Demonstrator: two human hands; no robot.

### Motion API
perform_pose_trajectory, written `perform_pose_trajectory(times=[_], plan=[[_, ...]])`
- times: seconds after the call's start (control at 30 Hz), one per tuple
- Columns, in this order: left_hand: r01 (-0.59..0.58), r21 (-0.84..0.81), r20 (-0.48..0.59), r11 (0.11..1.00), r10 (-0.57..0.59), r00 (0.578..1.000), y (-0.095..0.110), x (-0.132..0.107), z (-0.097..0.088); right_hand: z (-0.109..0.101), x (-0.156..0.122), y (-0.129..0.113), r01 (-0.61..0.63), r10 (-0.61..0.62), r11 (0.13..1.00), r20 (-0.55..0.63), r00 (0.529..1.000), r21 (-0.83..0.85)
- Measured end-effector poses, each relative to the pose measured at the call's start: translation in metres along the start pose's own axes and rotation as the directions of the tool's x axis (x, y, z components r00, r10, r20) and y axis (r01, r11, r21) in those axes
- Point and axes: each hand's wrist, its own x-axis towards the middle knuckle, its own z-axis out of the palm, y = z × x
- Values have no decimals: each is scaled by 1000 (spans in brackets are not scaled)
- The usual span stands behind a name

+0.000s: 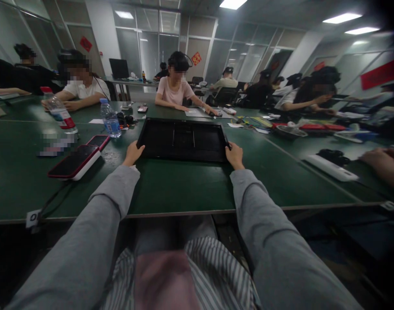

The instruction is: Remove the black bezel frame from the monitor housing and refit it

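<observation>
A wide black rectangular tray with a raised rim is in front of me on the green table, and a box-like outline with two pale lines shows in its middle. My left hand is closed on the tray's left edge, thumb on the rim. On the opposite side, my right hand grips the right edge in the same way. The fingers under the tray are hidden, and I cannot tell whether it rests flat or is slightly raised.
Left of the tray stand a blue-capped water bottle, a red-capped bottle and a phone on a white block. A white power strip lies at right, near another person's hand. Cables lie beyond; a person in pink sits opposite.
</observation>
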Motion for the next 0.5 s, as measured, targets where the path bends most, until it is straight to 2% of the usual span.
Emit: perform_pose_trajectory(times=[0.17,0.33,0.5], plan=[[45,7,-25,999,-45,999,-5,2,-6,-2,-2,-1,-5,5,1000,12,1000,1],[64,126,-54,990,-57,997,3,-12,-14,-10,-7,-7,-1,1,1000,18,1000,1],[91,211,-71,973,-78,994,5,-16,-14,-21,-15,-21,-26,26,999,27,999,-24]])
